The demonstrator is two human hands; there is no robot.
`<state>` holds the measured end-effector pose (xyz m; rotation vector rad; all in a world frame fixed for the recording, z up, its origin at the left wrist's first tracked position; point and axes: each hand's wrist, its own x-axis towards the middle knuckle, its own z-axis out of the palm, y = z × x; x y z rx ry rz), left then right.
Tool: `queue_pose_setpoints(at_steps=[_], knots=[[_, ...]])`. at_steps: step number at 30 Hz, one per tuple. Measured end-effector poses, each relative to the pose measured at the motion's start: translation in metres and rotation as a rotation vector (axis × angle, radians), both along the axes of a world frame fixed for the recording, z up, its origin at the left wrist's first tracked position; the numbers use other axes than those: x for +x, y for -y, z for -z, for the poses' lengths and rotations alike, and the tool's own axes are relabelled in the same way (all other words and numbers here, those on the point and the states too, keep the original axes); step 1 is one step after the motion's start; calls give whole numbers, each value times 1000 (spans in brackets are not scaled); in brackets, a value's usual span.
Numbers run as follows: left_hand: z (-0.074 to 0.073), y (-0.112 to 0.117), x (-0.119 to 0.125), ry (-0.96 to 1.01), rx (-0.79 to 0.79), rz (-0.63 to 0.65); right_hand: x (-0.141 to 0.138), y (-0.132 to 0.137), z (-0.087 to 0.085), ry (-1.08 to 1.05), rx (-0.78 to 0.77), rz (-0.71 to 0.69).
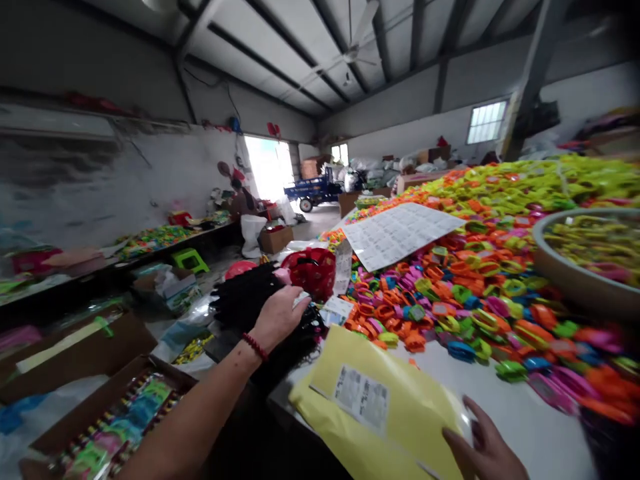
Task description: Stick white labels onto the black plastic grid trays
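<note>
My left hand (279, 315), a red bead bracelet on its wrist, reaches out over a heap of black netted stuff (245, 297) and closes on it beside a red plastic basket (313, 270). My right hand (483, 447) sits at the bottom right, fingers gripping the near edge of a yellow padded envelope (385, 407) with a white printed label (361, 398). The envelope lies on the white table (520, 413), partly over its front edge.
A huge pile of small coloured plastic rings (480, 293) covers the table, with a white printed sheet (400, 233) on it and a round bowl (580, 270) of yellow pieces at right. Cardboard boxes (107, 407) with coloured goods stand on the floor at left. A blue vehicle (315, 190) stands by the doorway.
</note>
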<state>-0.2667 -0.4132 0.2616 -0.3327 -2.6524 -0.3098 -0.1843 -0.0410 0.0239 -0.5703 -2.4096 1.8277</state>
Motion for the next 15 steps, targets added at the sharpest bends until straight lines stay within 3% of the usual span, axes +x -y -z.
queue_pose_setpoints(at_steps=[3, 6, 8, 12, 15], knots=[[51, -38, 27, 330, 72, 152, 12, 8, -23, -50, -222, 59], [103, -58, 47, 571, 166, 136, 25, 8, -36, -123, -518, 70], [129, -67, 54, 659, 286, 77, 35, 3, -39, -143, -654, 91], [154, -85, 59, 579, 656, -33, 48, -10, -45, -154, -843, 130], [165, -99, 70, 443, 1139, -201, 50, -19, -45, -141, -940, 166]])
